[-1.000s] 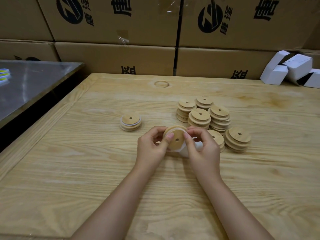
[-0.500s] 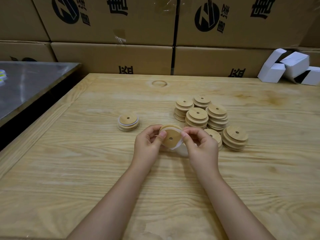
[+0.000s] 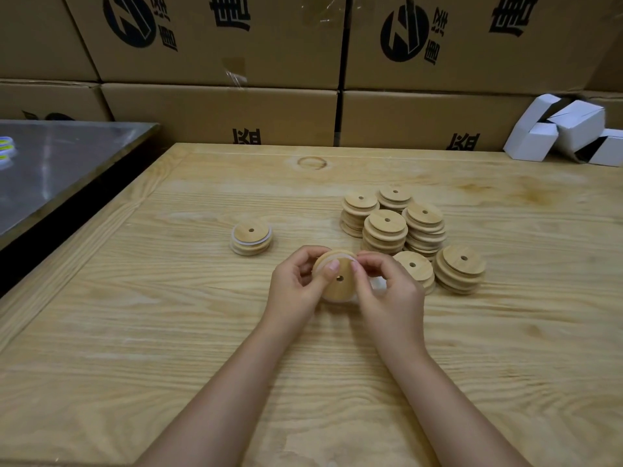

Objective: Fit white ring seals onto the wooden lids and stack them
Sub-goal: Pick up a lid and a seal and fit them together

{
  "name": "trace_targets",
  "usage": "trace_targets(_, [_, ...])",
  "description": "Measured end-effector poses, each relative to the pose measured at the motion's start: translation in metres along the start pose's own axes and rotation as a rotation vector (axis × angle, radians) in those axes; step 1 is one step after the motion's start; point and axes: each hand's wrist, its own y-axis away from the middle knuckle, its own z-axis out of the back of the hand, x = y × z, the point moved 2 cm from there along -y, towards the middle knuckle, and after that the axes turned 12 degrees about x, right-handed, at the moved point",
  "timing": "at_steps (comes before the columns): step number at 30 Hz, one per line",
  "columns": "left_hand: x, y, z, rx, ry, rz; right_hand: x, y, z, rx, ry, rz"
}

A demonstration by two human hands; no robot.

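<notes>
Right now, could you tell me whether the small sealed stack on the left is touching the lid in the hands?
Apart. The head view shows bare table between the sealed stack and the held lid.

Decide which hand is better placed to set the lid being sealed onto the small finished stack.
Left, probably. The left hand grips the lid on the side nearer the small stack; the right hand is busy at the white seal by the unsealed piles.

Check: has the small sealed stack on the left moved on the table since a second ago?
No. The sealed stack sits the same way relative to the ring-shaped knot and the table edge; only the camera shifted.
</notes>
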Motion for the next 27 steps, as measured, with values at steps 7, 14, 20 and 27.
trace_targets(7, [0.0013,-0.004,-0.0012,0.006,-0.049,-0.013,-0.0067,-0.0043,-0.0003,0.009,-0.362,-0.223])
trace_targets(14, [0.0035,-0.0038,0.0012,0.006,0.064,0.012,-0.0035,-0.0068,0.001,0.076,-0.357,-0.206])
trace_targets(20, [0.0034,-0.003,0.002,-0.004,0.072,0.0,0.0003,-0.0014,0.001,0.036,-0.047,-0.052])
trace_targets(27, [0.0014,-0.003,0.0047,0.002,0.12,-0.003,-0.002,-0.0001,-0.0017,0.018,-0.01,-0.049])
